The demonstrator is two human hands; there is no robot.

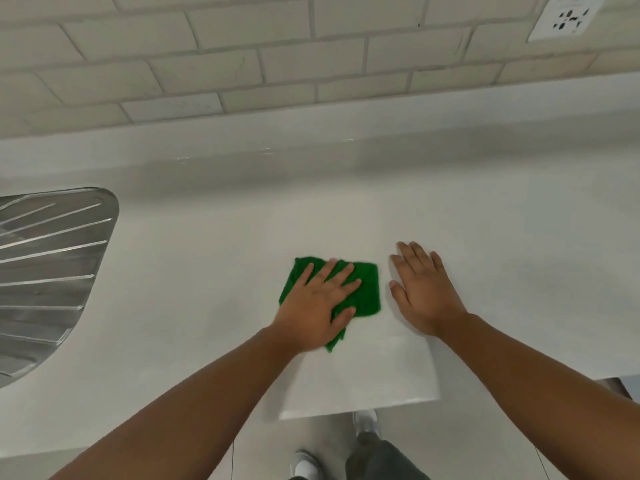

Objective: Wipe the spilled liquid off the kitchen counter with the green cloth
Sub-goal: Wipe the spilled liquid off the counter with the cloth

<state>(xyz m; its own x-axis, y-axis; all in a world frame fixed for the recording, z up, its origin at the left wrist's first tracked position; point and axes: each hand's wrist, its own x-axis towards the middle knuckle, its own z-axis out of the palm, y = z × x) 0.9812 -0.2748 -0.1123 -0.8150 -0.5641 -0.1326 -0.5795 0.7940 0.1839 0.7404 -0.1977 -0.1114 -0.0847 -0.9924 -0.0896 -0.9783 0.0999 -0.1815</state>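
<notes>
On the pale glossy worktop (346,209), wiping is under way.
Left hand (317,303) presses flat, fingers spread, on the crumpled green cloth (365,289) near the front edge; right hand (424,289) rests flat, fingers straight, just beside it. No spill is clearly visible, so the next stroke probably calls for steady downward pressure while sliding the cloth.

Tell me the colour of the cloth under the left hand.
Green cloth, pressed flat by the left hand; the head view shows it.
</notes>
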